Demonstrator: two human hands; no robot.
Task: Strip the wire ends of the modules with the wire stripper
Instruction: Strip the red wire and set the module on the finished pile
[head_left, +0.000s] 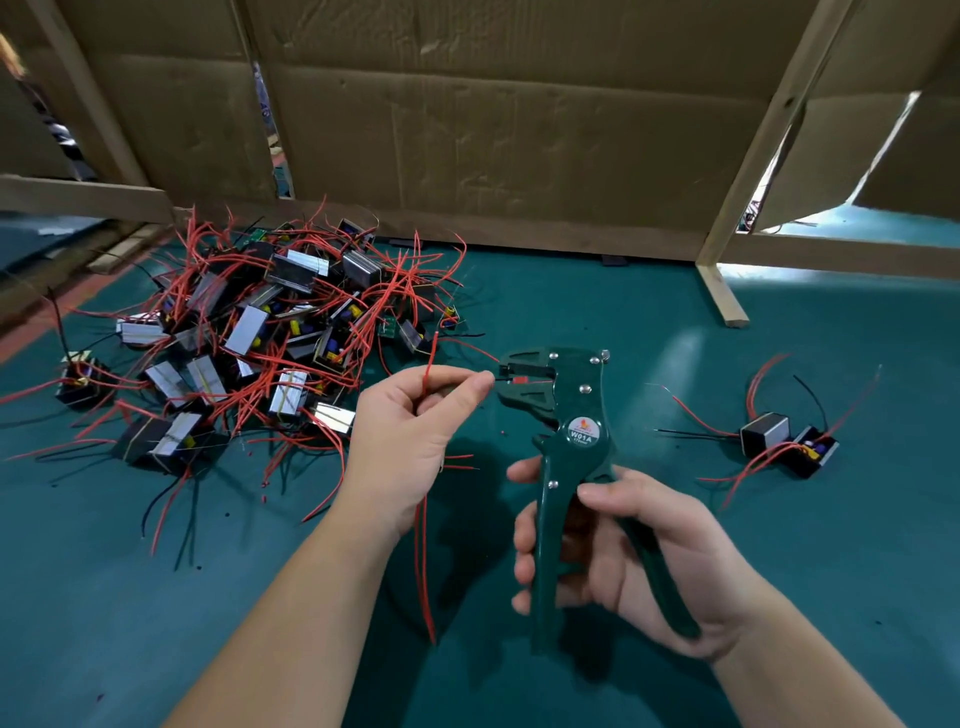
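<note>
1. The wire stripper (574, 410) is standing upright in the right grip (649, 551), whose fingers are curling round one green handle while the palm is backing the other.
2. A red wire (429, 364) is being pinched between thumb and forefinger of the left grip (410, 431), just left of the stripper's head, and its end is lying inside the toothed jaws.
3. More red wires are hanging down below the left grip, between the two forearms; I cannot tell whether a module is hiding in that palm.
4. A big pile of modules (249, 338) with tangled red and black leads is lying beyond and left of the left grip.
5. Two separate modules (789, 441) are sitting right of the right grip, well apart from the pile.
6. The green desk (779, 597) is carrying everything, and a cardboard wall (493, 130) on a wooden frame (748, 171) is standing beyond both grips.
</note>
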